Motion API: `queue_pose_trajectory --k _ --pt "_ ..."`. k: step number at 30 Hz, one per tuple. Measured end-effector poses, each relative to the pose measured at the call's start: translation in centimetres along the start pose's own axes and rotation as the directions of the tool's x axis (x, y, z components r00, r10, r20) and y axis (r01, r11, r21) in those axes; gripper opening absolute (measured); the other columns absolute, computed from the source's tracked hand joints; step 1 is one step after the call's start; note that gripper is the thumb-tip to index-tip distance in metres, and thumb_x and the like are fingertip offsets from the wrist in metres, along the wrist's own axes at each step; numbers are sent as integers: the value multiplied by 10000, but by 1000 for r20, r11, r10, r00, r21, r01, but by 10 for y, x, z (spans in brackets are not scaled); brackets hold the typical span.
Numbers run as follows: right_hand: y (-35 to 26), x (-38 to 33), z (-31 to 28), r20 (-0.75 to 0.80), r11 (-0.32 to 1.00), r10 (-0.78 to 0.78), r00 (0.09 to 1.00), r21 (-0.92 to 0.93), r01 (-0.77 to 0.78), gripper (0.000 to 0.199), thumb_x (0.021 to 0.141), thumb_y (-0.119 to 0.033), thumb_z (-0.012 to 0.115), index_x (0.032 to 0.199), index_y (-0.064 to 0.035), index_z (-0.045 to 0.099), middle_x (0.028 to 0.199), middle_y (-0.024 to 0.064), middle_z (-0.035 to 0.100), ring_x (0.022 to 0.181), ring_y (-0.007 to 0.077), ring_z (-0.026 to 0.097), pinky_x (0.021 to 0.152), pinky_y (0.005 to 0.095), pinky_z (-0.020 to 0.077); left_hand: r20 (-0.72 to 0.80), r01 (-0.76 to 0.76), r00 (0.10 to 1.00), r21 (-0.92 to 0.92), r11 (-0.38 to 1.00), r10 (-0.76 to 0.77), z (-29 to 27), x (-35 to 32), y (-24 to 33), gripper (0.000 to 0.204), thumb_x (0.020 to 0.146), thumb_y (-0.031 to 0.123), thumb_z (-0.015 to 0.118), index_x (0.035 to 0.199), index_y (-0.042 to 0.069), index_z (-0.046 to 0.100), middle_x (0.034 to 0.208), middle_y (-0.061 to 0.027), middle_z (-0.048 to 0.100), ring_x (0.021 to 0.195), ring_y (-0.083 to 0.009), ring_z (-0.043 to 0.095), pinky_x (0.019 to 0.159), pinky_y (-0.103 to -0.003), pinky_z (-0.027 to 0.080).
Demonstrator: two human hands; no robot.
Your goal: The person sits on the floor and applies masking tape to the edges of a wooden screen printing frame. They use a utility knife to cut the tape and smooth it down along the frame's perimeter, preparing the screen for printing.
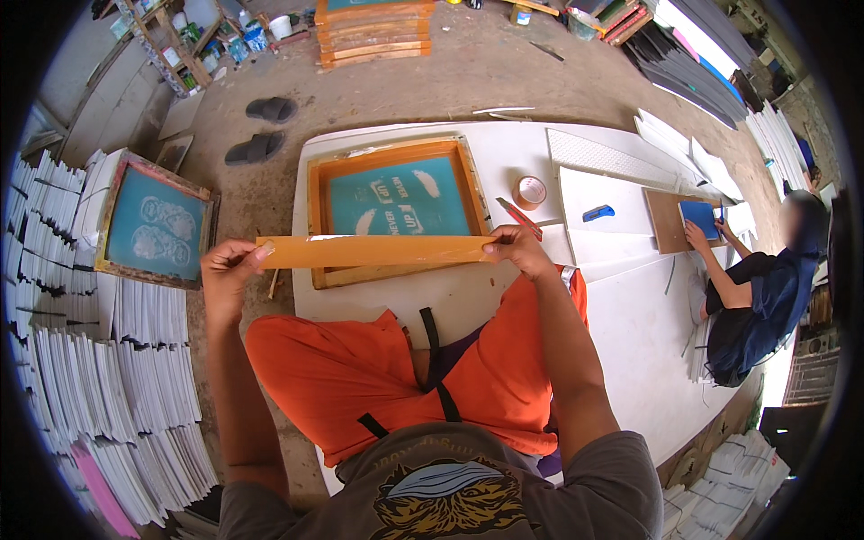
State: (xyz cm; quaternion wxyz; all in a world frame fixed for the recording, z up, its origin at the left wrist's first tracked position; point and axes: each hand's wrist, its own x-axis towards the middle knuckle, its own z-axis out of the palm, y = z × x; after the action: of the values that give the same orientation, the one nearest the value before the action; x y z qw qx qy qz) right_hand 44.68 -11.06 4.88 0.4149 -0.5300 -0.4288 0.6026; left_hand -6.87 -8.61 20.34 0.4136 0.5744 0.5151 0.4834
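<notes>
A strip of brown packing tape (373,252) is stretched taut and level between my two hands. My left hand (228,272) pinches its left end, and my right hand (523,253) pinches the right end. Under and beyond the strip lies a wooden screen-printing frame (317,196) with teal mesh (430,212) and pale stencilled lettering and shapes. The strip hides part of its near side; whether tape and frame touch I cannot tell. Just past my right hand are a red cutter knife (519,219) and a roll of brown tape (530,192).
The frame rests on a white table (621,333). Right of it lie a blue cutter knife (598,213) and white boards (601,157). A person (751,288) sits at the right, hands on a blue panel (698,220). Another screen frame (209,229) leans on stacked white sheets (72,378).
</notes>
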Motion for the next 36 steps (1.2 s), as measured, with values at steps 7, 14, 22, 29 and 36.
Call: queue_pose_trajectory --k 7,14,22,29,36 --pt "-2 -2 -3 -120 995 -85 989 48 91 151 877 -70 832 976 -1 741 881 48 731 745 113 663 679 267 563 -53 31 998 -14 999 -32 4 -7 -25 103 894 17 813 984 -19 777 841 -60 757 691 -79 645 655 -228 519" --pt "-8 -3 -2 -237 995 -98 967 -13 98 166 912 -113 809 1013 -2 738 901 52 727 795 118 673 691 275 572 -52 84 995 -55 995 -87 10 -13 -40 123 902 44 819 1007 -13 790 835 -52 754 703 -78 660 630 -234 521" --pt "-31 -3 1 -280 990 -141 949 -70 126 104 954 -132 771 1020 -64 730 897 12 727 799 91 667 685 267 565 -90 134 986 -68 989 -139 12 -7 -65 153 939 140 810 971 -1 761 778 -11 710 636 -43 576 567 -219 452" --pt "-25 16 -9 -288 991 -128 949 -70 113 141 942 -93 769 1065 -57 709 849 16 701 700 88 617 635 259 522 -73 246 965 -60 967 -250 25 8 -74 171 953 162 795 976 1 743 859 -16 698 758 -70 624 697 -234 516" --pt "-2 51 -11 -308 981 -170 936 -146 131 255 925 -33 748 1023 -106 524 794 38 664 644 97 590 566 262 477 -1 311 950 -12 950 -311 29 29 -138 223 946 179 792 999 -27 724 867 -52 712 783 -116 659 755 -266 548"
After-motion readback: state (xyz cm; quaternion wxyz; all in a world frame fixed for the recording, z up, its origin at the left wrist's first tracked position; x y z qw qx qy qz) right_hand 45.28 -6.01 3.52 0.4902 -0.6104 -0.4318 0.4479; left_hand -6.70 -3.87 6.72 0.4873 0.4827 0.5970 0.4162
